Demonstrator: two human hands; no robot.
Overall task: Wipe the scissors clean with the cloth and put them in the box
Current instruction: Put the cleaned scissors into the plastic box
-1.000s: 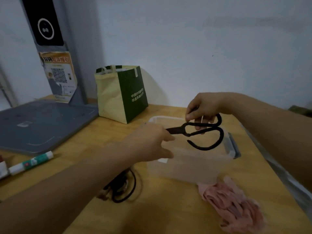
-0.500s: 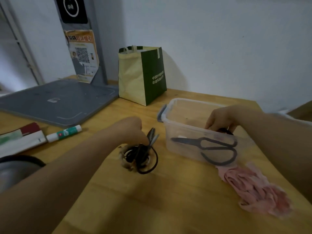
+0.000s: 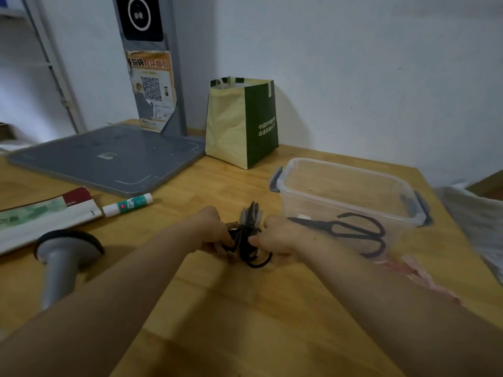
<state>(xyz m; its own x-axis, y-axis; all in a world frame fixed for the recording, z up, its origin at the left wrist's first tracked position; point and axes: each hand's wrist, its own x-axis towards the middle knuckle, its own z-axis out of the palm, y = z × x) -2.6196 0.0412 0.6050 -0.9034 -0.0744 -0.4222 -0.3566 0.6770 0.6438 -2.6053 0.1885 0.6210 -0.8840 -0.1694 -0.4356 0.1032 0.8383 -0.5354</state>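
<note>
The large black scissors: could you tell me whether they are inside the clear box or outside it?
Inside. The large black scissors lie flat on the floor of the lidless clear box, visible through its near wall.

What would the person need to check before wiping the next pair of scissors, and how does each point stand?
1. Clear box open, with room left: ok.
2. Black scissors lie flat inside the box: ok.
3. Left hand and right hand both grip the heap of scissors on the table: ok.
4. One pair pulled free of the heap: cannot tell; they overlap and blur.
5. Pink cloth in a hand: not ok; it lies on the table beside the right forearm, partly hidden.
</note>
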